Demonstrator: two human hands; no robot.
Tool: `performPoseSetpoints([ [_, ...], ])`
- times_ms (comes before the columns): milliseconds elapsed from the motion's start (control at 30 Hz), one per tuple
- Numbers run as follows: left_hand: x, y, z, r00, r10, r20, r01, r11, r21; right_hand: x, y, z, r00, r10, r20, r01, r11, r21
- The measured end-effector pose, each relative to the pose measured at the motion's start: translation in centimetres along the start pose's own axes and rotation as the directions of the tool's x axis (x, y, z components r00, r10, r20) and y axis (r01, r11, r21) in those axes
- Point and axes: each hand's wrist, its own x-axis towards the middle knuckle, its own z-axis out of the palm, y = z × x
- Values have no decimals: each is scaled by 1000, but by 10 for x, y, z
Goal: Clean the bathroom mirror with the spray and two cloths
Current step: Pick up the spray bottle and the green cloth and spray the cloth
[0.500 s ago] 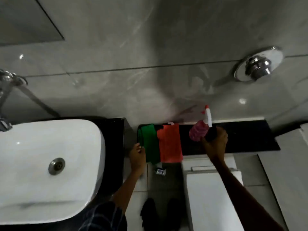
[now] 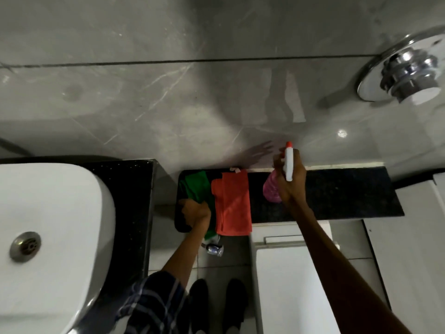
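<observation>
Pink spray bottle (image 2: 271,189) with white trigger head and red nozzle tip, lifted off the black stone ledge (image 2: 349,191), over its middle stretch and near the back edge by the wall. Held by the right hand (image 2: 291,179), fingers wrapped tight round the neck and trigger, nozzle pointing up toward the grey marbled wall tiles (image 2: 168,104). Green cloth (image 2: 198,186) bunched at the ledge's left end, draping over the front edge; gripped at its lower part by the left hand (image 2: 195,212), closed into a fist on the fabric. Orange cloth (image 2: 232,203) spread flat just right of the green one, touching it, also hanging past the front edge. White toilet cistern (image 2: 289,239) directly below the ledge, under the right forearm. White basin (image 2: 48,237) on a black counter well to the left. Chrome flush button (image 2: 409,71) on the wall, upper right. Black shoes (image 2: 216,302) on the floor tiles below; plaid sleeve (image 2: 154,304) on the left arm.
</observation>
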Motion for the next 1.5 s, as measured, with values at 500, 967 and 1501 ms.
performPoseSetpoints([
  [500,-75,37,-149,855,354,380,-31,765,-644,-118,-143,16,914,37,403,-152,954,259],
  [967,-105,67,-232,755,513,408,-118,719,-685,-146,-198,46,923,10,386,-20,1000,24],
  [1501,-102,68,-207,732,527,432,-143,739,-659,-129,-167,30,921,39,387,-110,981,162],
])
